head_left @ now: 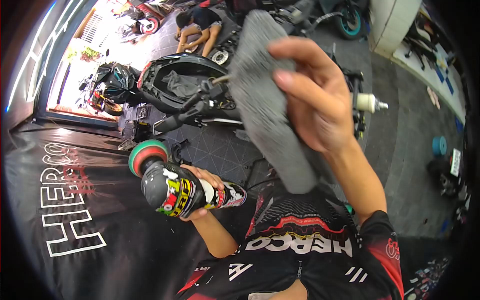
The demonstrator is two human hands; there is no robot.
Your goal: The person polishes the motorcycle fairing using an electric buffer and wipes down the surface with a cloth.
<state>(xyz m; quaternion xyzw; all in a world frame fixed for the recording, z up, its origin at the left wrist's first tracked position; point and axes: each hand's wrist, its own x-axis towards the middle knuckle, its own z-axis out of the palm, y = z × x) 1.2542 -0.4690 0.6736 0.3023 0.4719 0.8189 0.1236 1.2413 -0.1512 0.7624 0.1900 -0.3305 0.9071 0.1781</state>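
Note:
My left hand is wrapped round the body of a handheld polisher, dark and covered in bright stickers. The polisher's round pad, with a green rim and red backing, points up and to the left. Raised high on the right, my right hand grips a long grey cloth between thumb and fingers. The cloth has a fuzzy, streaked surface, blurred by motion, and hangs down toward my chest. It hides part of the dark motorcycle behind it.
Behind the motorcycle, a person crouches by a wheel. Another motorcycle stands near the bright doorway. A black banner lines the left side. At right are a blue roll and a pillar.

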